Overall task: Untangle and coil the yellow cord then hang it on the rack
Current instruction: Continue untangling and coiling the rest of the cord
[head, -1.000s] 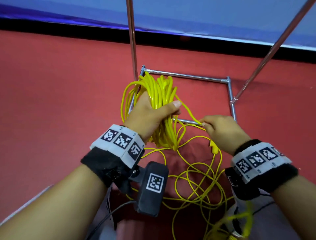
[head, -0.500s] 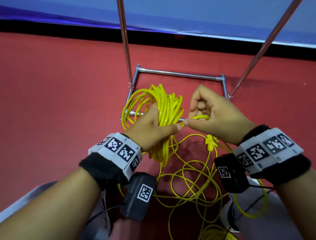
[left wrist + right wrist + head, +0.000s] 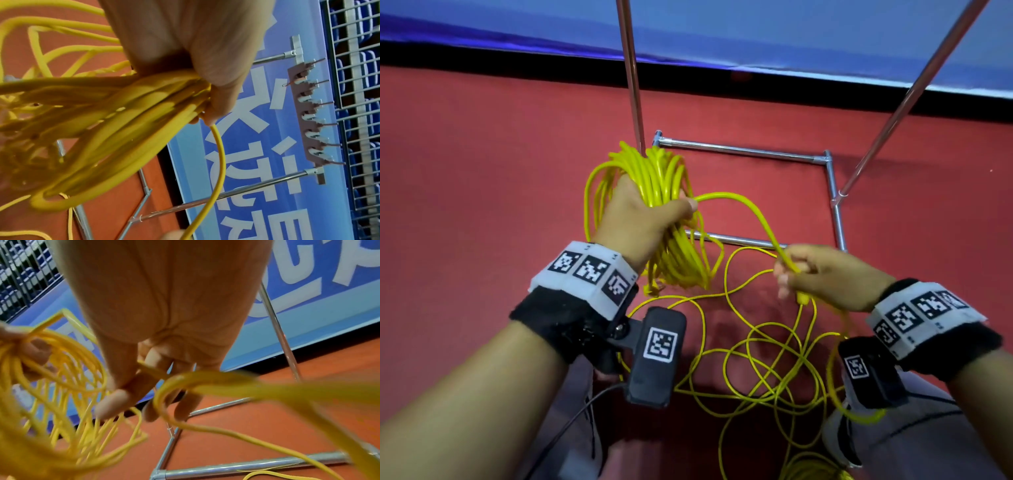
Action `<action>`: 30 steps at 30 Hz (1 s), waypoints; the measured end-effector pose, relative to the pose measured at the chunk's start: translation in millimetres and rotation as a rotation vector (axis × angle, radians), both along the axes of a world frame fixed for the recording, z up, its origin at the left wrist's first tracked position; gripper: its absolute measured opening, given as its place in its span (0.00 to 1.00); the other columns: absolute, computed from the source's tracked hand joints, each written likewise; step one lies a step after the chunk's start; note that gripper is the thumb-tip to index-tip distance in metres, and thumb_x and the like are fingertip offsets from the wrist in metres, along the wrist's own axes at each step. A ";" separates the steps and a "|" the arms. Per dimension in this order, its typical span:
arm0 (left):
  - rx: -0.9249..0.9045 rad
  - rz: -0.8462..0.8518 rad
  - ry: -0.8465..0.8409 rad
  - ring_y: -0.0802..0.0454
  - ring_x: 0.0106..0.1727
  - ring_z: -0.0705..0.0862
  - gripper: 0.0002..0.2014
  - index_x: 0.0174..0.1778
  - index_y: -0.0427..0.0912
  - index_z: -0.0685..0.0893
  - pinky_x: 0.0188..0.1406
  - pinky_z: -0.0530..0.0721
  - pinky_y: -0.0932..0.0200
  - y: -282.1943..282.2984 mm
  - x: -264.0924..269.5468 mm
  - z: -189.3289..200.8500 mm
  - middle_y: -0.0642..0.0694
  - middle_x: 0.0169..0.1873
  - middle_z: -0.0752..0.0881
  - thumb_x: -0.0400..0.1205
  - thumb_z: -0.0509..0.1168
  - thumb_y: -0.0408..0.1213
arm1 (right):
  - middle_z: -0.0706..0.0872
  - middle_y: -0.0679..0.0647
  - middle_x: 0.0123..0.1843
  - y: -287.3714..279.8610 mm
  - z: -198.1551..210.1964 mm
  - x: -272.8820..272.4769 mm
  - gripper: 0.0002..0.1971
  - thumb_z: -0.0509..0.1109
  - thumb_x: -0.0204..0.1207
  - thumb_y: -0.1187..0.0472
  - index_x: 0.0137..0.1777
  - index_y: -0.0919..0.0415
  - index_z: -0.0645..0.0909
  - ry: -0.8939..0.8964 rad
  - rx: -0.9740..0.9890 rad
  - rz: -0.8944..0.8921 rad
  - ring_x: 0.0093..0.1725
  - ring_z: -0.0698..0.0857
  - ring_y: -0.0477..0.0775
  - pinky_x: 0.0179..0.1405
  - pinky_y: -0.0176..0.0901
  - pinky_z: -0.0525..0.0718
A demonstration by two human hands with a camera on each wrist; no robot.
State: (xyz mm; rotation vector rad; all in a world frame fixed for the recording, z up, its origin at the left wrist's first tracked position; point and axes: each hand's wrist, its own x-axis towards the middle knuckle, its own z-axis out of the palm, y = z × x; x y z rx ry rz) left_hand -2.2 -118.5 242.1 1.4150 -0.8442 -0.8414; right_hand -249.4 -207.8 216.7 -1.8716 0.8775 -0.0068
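Observation:
My left hand (image 3: 643, 222) grips a thick coil of yellow cord (image 3: 654, 178), held above the rack's metal base frame (image 3: 739, 149). In the left wrist view the fingers (image 3: 218, 91) wrap round the bundled loops (image 3: 102, 121). One strand arcs from the coil to my right hand (image 3: 818, 274), which pinches it lower and to the right. The right wrist view shows that strand (image 3: 164, 395) passing between the curled fingers (image 3: 115, 402). The rest of the cord (image 3: 767, 359) lies in loose tangled loops on the red floor below both hands.
Two slanted chrome uprights (image 3: 631, 75) rise from the base frame towards a bar of hooks (image 3: 308, 113) set against a blue banner (image 3: 257, 146). A wire fence (image 3: 359, 97) stands behind it. Grey trouser legs (image 3: 893, 438) show at the bottom edge.
My right hand has moved away from the coil, down and to the right, drawing out a strand. The left hand has lifted the coil slightly.

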 end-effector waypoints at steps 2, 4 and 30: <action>0.033 0.022 -0.029 0.45 0.38 0.85 0.32 0.51 0.31 0.79 0.48 0.86 0.37 2.1 2.7 -3.5 0.45 0.35 0.84 0.57 0.78 0.48 | 0.90 0.53 0.34 -5.7 5.3 -3.2 0.09 0.65 0.79 0.71 0.46 0.56 0.74 -0.161 0.024 -0.193 0.28 0.83 0.52 0.30 0.43 0.79; 0.078 0.032 -0.036 0.47 0.35 0.84 0.29 0.49 0.31 0.79 0.46 0.86 0.39 3.2 4.0 -9.5 0.46 0.33 0.84 0.59 0.78 0.46 | 0.91 0.52 0.35 -10.0 13.2 -5.4 0.09 0.64 0.79 0.71 0.47 0.54 0.75 -0.274 -0.021 -0.281 0.26 0.82 0.44 0.29 0.33 0.79; 0.141 -0.329 0.015 0.52 0.39 0.85 0.24 0.52 0.34 0.78 0.42 0.84 0.50 5.1 -29.9 -17.0 0.44 0.36 0.87 0.67 0.76 0.43 | 0.80 0.41 0.35 17.7 57.0 41.9 0.10 0.63 0.67 0.53 0.48 0.44 0.68 -0.098 -0.880 0.353 0.38 0.77 0.45 0.48 0.47 0.71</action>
